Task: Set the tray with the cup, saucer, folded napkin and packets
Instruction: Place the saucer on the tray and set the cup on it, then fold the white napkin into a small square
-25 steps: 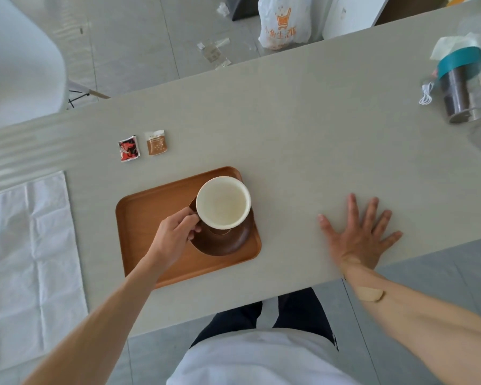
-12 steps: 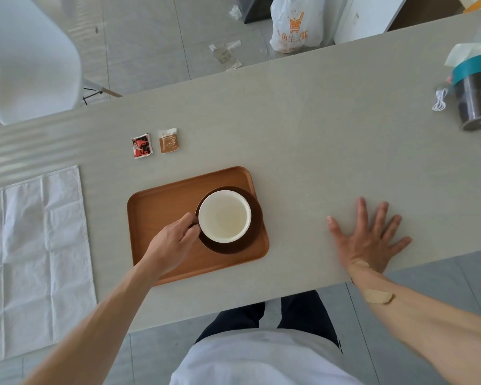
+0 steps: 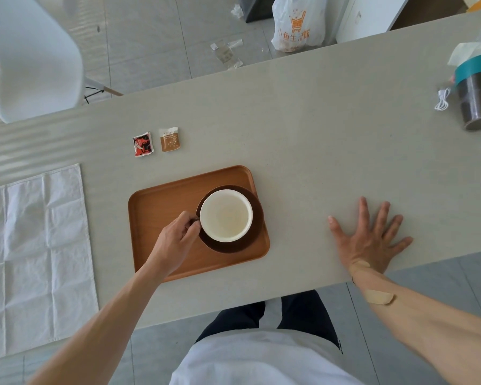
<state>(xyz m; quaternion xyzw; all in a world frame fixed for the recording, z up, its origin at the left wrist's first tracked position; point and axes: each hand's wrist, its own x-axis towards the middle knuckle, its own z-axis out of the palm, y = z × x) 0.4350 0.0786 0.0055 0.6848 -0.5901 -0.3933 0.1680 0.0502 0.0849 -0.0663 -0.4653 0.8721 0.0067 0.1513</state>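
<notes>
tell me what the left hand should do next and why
Probably let go of the cup: it already sits on the saucer in the tray, while the left hand grips its handle. The unfolded napkin and both packets lie outside the tray.

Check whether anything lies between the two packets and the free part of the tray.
Nothing visible does. The red packet and brown packet lie on bare table just beyond the tray, whose left half is free; cup and saucer sit right.
</notes>
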